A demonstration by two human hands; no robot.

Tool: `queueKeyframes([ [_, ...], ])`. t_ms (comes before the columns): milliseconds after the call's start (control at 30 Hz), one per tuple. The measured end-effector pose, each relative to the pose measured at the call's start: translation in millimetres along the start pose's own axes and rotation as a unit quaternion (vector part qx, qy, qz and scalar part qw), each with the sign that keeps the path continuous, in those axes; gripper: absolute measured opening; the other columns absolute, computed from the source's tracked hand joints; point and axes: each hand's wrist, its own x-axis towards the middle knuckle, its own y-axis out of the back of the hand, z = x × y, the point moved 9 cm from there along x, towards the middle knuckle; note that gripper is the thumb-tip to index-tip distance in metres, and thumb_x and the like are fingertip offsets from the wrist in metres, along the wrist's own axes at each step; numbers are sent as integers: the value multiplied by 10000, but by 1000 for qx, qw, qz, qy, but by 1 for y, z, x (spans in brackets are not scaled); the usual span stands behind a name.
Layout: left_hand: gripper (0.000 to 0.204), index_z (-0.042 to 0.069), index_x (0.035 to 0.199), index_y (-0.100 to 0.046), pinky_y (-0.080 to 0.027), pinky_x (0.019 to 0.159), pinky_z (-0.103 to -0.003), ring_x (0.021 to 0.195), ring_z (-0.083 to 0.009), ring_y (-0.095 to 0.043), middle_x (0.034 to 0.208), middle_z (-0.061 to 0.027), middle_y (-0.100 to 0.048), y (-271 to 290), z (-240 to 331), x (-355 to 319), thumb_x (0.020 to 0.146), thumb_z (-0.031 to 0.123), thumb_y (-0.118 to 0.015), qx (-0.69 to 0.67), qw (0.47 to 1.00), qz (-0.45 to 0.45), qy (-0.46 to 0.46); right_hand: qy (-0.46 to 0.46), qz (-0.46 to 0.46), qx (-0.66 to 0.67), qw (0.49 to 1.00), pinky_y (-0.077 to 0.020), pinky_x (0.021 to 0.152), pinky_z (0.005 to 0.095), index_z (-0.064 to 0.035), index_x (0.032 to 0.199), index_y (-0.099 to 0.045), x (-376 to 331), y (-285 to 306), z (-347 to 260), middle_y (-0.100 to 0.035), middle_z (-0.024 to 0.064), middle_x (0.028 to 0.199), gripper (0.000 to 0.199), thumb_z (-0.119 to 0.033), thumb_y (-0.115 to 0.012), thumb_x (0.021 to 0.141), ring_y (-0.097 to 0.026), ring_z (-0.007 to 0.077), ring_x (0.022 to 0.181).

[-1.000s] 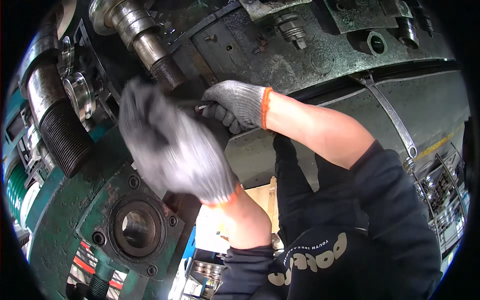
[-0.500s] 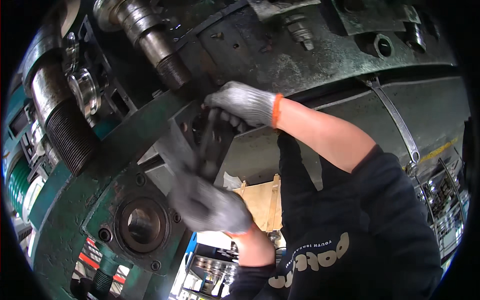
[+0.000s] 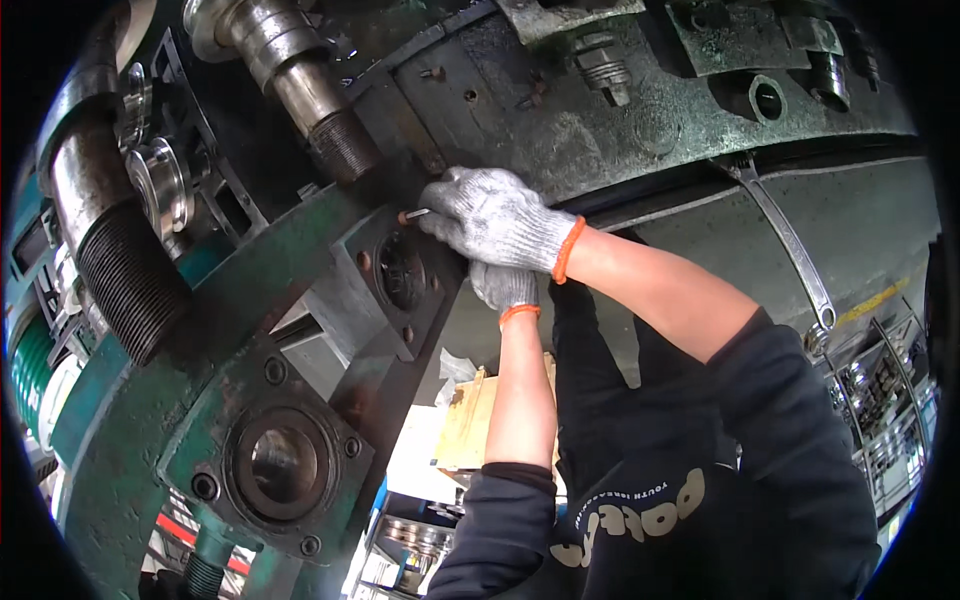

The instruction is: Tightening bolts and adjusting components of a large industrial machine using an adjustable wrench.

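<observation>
My right hand (image 3: 495, 220), in a grey knit glove with an orange cuff, is closed at the upper corner of a square dark flange (image 3: 345, 300). Its fingers pinch a short, thin metal rod (image 3: 417, 213) with a rust-coloured end, which meets the flange's corner. Whether the rod is a screw or a key, I cannot tell. Just below and behind the right hand is my left hand (image 3: 505, 287), gloved alike; its fingers are hidden. The flange has a round dark opening (image 3: 403, 270) in its middle and rusty holes at its corners.
A green machine frame (image 3: 130, 450) carries a second flange (image 3: 280, 470) with a round bore. Thick threaded shafts (image 3: 125, 260) (image 3: 340, 140) jut out at the upper left. A long wrench (image 3: 785, 235) hangs on the right. A wooden crate (image 3: 470, 420) stands below.
My left hand has swept up and to the right, from in front of the flange to beneath the right hand, uncovering the flange. My right hand has stayed at the same corner, shifting slightly.
</observation>
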Motion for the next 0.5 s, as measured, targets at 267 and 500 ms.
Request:
queueKeyframes([
  [267,244,-14,1131,-672,-544,743,-376,852,-316,-694,1053,-199,-713,25,13,-21,936,110,-593,30,998,30,-46,58,83,-66,993,-498,616,416,-74,891,-698,-9,21,18,-652,123,775,206,-265,-626,918,-615,305,678],
  [500,123,-37,964,-607,-401,569,-303,620,-196,-472,842,-107,-606,177,92,-29,927,-3,-494,-117,982,109,-103,-366,-128,321,864,-341,423,353,-76,803,-680,-17,5,39,-549,63,609,231,-273,-611,901,-454,207,448],
])
